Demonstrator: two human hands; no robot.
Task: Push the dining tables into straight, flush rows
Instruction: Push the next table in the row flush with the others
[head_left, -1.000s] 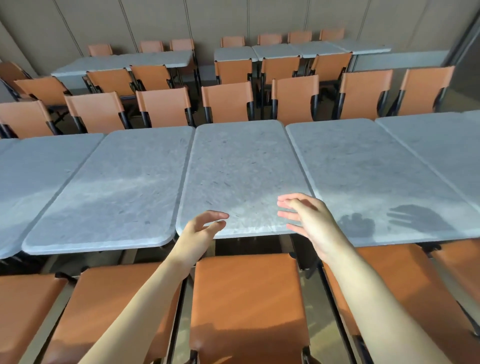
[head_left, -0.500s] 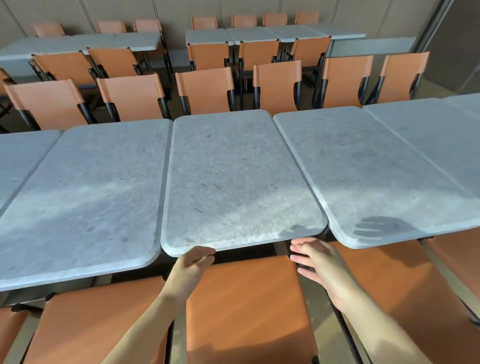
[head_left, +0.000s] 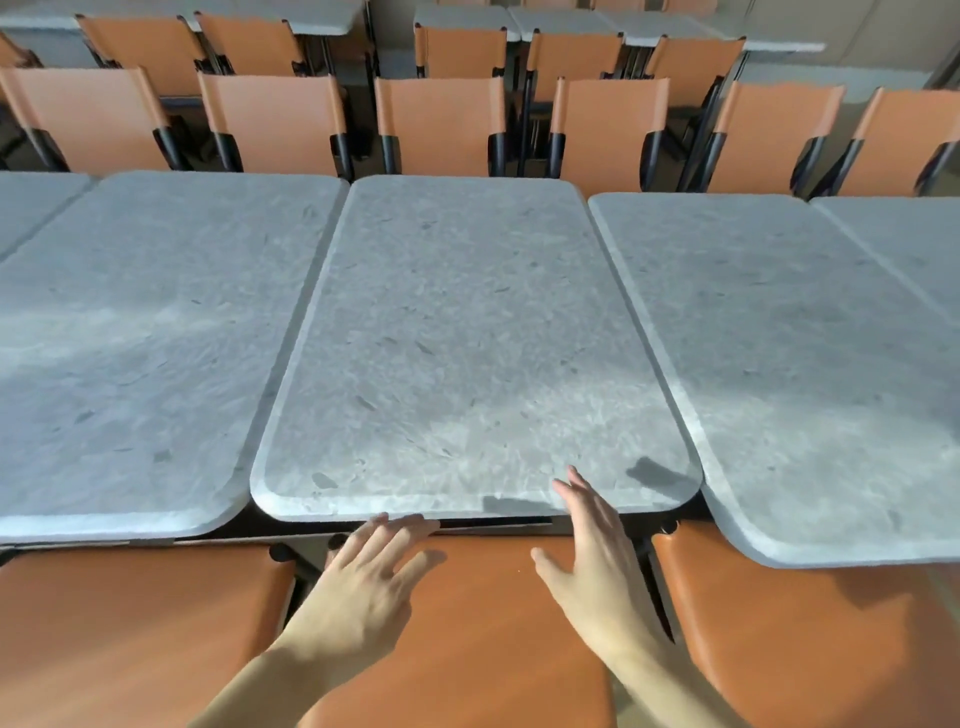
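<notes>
2 hands, left (head_left: 363, 582) and right (head_left: 592, 551), fingers spread, reach the middle table's (head_left: 467, 338) near edge; 5 tables in this row.

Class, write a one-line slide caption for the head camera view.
Both open hands, left hand and right hand, reach the near edge of the middle grey table, orange chair below.

Grey marble-look middle table (head_left: 457, 332) (rounded corners) between neighbours; near edges uneven

You have two hands (head_left: 363, 582) in view, five grey tabletops (head_left: 467, 343) in the near row, and three orange seats (head_left: 467, 623) below; the blurred rear rows resist counting.
</notes>
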